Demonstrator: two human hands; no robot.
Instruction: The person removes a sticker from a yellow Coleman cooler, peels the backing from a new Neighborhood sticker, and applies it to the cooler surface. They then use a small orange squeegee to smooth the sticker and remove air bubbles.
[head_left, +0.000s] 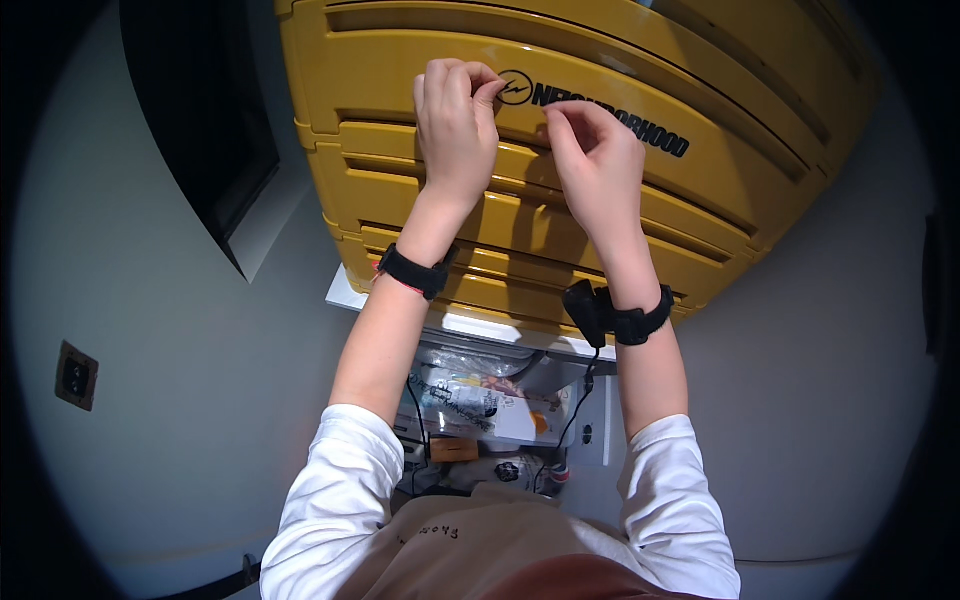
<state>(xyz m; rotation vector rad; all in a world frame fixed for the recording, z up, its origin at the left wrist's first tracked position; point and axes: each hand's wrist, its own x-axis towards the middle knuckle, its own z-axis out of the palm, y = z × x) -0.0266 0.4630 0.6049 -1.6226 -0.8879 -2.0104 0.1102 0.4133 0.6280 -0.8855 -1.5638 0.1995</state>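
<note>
A stack of glossy yellow plastic storage crates (382, 79) rises before me. Its upper front bears a round black emblem (515, 88) and black lettering (667, 140). My left hand (456, 131) is at the emblem's left edge, thumb and forefinger pinched together. Lower and to the right, my right hand (604, 161) pinches thumb against forefinger in front of the lettering, covering part of it. I see nothing between the fingertips of either hand. Whether the fingers touch the crate is unclear. Black straps circle my left wrist (412, 271) and right wrist (641, 322).
Beneath the crates is a white shelf edge (480, 328). Clear plastic packages (480, 405), a small orange-brown block (454, 450) and other items lie below it. A black cable (588, 394) hangs from my right wrist device (583, 311). Walls (172, 375) flank both sides, with a dark recess (217, 112) at left.
</note>
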